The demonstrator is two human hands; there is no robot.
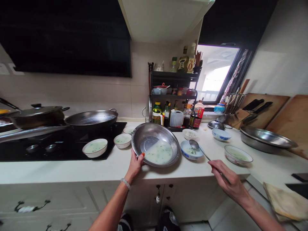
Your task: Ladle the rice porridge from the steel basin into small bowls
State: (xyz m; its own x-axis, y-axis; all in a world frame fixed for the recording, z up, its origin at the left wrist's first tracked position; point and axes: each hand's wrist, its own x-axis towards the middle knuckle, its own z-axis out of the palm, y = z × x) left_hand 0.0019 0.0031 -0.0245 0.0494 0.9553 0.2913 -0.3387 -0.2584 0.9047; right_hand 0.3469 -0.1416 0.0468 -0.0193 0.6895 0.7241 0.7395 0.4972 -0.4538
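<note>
My left hand (136, 164) grips the near rim of a large steel basin (156, 144), tilted toward me, with pale soup and green bits pooled in its lower side. My right hand (226, 179) is closed on the handle of a metal ladle (196, 146); the ladle's bowl rests in a small blue-rimmed bowl (190, 150) just right of the basin. Several small bowls of the same soup stand around: two white ones (95, 147) (122, 140) at the left by the stove and a patterned one (238, 155) at the right.
A black stove (60, 144) at the left carries a wok (91, 118) and a lidded pan (36, 115). A spice rack (174, 96) with bottles stands behind the basin. At the right lie a wide steel dish (264, 138), cutting boards with knives (264, 109) and a cloth (284, 199).
</note>
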